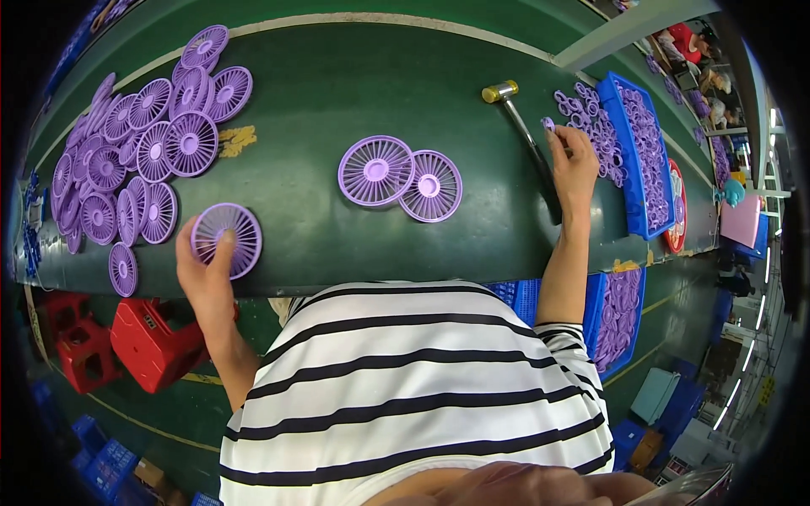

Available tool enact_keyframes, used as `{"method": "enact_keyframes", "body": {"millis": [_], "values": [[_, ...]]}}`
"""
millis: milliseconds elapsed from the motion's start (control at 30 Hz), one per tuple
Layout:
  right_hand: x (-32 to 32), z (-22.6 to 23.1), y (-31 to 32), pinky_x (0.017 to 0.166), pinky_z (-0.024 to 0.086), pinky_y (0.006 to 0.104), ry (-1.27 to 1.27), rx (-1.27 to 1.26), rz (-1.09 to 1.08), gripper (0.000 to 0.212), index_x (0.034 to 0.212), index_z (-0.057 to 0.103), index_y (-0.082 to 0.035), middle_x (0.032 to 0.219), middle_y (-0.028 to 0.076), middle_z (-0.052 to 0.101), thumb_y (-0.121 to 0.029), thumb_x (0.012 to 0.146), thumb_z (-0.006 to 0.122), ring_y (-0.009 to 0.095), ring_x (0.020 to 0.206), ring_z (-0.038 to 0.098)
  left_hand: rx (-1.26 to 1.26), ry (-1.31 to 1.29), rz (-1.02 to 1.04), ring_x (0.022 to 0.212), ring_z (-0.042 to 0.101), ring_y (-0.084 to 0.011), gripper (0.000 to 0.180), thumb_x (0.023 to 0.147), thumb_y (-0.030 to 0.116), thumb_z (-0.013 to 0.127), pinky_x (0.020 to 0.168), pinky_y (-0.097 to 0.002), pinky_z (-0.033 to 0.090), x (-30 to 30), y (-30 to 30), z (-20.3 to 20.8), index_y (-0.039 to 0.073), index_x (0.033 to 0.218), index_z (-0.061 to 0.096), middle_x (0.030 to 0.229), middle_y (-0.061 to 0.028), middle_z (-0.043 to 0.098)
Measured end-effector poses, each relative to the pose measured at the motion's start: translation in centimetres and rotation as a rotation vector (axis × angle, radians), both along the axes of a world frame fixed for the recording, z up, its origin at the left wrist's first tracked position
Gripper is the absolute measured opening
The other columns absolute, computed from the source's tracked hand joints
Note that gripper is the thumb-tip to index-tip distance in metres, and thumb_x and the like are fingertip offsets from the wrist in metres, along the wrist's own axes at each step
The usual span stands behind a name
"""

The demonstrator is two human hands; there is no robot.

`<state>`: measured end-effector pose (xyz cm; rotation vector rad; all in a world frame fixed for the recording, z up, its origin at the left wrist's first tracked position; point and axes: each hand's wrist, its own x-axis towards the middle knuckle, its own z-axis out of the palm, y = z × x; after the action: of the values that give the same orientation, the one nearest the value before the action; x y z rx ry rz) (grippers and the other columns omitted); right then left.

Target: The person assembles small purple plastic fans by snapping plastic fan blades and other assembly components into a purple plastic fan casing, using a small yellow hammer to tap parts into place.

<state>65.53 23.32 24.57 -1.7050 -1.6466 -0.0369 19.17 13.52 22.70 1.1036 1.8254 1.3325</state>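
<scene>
A long dark-green worktop (337, 101) runs through a factory hall, with blue crates and red stools on the floor below. A person in a black-and-white striped shirt (413, 388) stands at its near edge. At nine o'clock the left hand (207, 266) grips a round purple fan grille (226, 239), thumb pressed across its face and fingers curled behind it, the grille held at the worktop's near edge. Beyond it, from nine to eleven o'clock, lies a heap of like grilles (135, 152), overlapping one another. At the centre two more grilles (401, 177) lie flat, one rim over the other. At two o'clock the right hand (574, 164) pinches a small purple ring (548, 124) between fingertips, raised just beside a scatter of loose rings (591, 118). A blue tray (629, 169) filled with the same rings stands at three o'clock. A mallet (519, 126) with a brass-coloured head lies just left of the right hand, its dark handle pointing toward the person.
</scene>
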Motion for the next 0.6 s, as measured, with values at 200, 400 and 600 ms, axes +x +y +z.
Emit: {"method": "enact_keyframes", "body": {"millis": [200,400,600], "values": [[-6.9,1.9,-2.3,0.059,0.046,0.0285,0.103,0.139,0.237,0.013,0.085,0.067,-0.002,0.083,0.007,0.064,-0.003,0.074,0.073,0.017,0.068,0.058,0.054,-0.037,-0.029,0.070,0.047,-0.0083,0.021,0.087,0.018,0.065,0.062,-0.0234,0.042,4.9,2.7,2.0,0.001,0.086,0.054,0.077,-0.0019,0.054],[-13.1,3.4,-4.0,0.061,0.046,0.0313,0.061,0.257,0.522,0.016,0.080,0.067,-0.003,0.080,0.008,0.063,-0.003,0.067,0.076,0.023,0.071,0.058,0.258,-0.210,-0.242,0.079,0.045,-0.0072,0.028,0.099,0.029,0.047,0.072,-0.0219,0.040,10.5,5.6,2.5,0.002,0.093,0.053,0.085,-0.0002,0.052],[-16.7,3.3,-3.8,0.058,0.046,0.0312,0.098,0.317,0.669,0.018,0.074,0.066,-0.007,0.075,0.004,0.061,-0.007,0.061,0.079,0.021,0.068,0.057,0.212,-0.358,-0.436,0.079,0.046,-0.0076,0.033,0.100,0.033,0.042,0.072,-0.0233,0.042,12.9,5.8,2.6,0.001,0.095,0.050,0.084,-0.0021,0.053]]}}
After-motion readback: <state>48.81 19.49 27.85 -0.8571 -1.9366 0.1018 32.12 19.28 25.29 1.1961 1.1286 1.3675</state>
